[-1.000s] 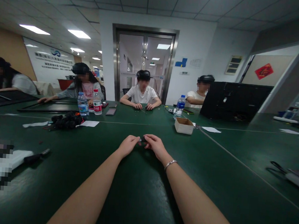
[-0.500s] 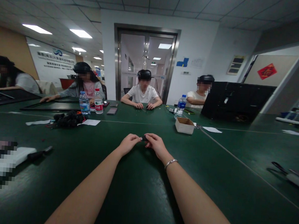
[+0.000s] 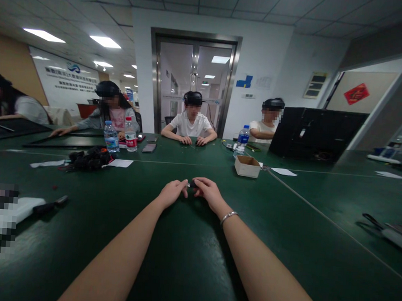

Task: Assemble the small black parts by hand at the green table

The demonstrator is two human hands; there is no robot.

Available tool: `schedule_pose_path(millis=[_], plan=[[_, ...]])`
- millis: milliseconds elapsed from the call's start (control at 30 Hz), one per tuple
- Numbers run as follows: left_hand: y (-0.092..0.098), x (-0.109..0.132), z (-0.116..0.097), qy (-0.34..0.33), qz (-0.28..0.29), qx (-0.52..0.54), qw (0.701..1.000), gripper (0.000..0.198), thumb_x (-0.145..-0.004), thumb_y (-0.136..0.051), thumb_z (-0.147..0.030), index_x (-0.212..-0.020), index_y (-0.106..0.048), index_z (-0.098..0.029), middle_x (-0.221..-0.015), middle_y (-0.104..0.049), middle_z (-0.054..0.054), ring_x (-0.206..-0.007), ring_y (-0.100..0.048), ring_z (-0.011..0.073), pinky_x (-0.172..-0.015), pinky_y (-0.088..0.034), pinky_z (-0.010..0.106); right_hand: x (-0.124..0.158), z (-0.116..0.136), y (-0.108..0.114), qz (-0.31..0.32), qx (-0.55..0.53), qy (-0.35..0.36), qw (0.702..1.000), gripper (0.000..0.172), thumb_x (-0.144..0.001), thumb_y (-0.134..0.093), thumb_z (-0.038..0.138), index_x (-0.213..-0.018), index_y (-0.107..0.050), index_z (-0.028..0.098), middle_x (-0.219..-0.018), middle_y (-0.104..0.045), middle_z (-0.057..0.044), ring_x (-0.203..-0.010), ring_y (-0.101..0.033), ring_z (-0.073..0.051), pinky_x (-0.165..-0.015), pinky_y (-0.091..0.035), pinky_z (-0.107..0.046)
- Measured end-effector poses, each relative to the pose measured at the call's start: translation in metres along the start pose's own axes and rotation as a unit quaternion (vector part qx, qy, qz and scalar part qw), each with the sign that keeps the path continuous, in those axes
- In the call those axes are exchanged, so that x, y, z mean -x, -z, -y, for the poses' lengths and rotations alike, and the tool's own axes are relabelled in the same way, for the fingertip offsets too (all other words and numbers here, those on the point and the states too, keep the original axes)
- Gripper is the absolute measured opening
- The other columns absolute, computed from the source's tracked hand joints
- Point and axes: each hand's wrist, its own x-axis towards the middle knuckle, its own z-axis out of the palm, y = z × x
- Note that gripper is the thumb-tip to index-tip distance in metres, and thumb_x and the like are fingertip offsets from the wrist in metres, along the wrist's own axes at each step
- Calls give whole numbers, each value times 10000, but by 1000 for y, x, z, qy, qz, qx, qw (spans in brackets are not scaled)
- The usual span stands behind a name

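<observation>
Both my hands are raised over the green table (image 3: 186, 259), in the middle of the view. Between them is a small black piece with a shiny metal end (image 3: 192, 184); its exact kind is too small to tell. My right hand (image 3: 211, 193) pinches the black part between thumb and fingers. A metal bracelet (image 3: 229, 217) circles that wrist. My left hand (image 3: 172, 194) has its thumb and fingertips closed at the metal end, on the left side of the piece. Fingers hide part of it.
A small open cardboard box (image 3: 247, 166) stands ahead to the right. Bottles (image 3: 131, 135) and a black tangled bundle (image 3: 89, 159) are ahead to the left. A black monitor-like case (image 3: 315, 133) rises at the right. Several people sit across the table, one opposite me (image 3: 191, 122).
The metal end of the black piece now shows between my hands, and my left fingertips have shifted slightly left from the black part. The whole view has tilted a little.
</observation>
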Motion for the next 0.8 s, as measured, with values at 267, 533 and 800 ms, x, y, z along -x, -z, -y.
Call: schedule_pose_path(millis=[267,533,800], plan=[[-2,-2,6,-2,-3,27,1000,506,-812,-364,-595,-736,-645,-181,-838,-648,47,-831,-574,194,-804,-419,299,1,2,0,3,-2,0,1000,298,-690,-700,335,-920,-670,148,-639,-636,-4,-458,-536,-70,-493,-456,-199],[-2,-3,6,-1,-6,17,1000,572,-817,-306,-630,-747,-649,-178,-842,-642,49,-836,-561,197,-798,-409,295,2,2,0,9,-2,1,1000,279,-712,-680,313,-934,-671,143,-638,-628,-4,-473,-542,-72,-519,-475,-206],[-2,-4,7,1,-2,-7,1000,554,-803,-330,-635,-725,-631,-177,-782,-628,31,-775,-548,181,-766,-409,285,1,2,-1,8,-2,-3,1000,271,-706,-676,312,-913,-666,138,-627,-622,4,-460,-534,-64,-500,-456,-194]])
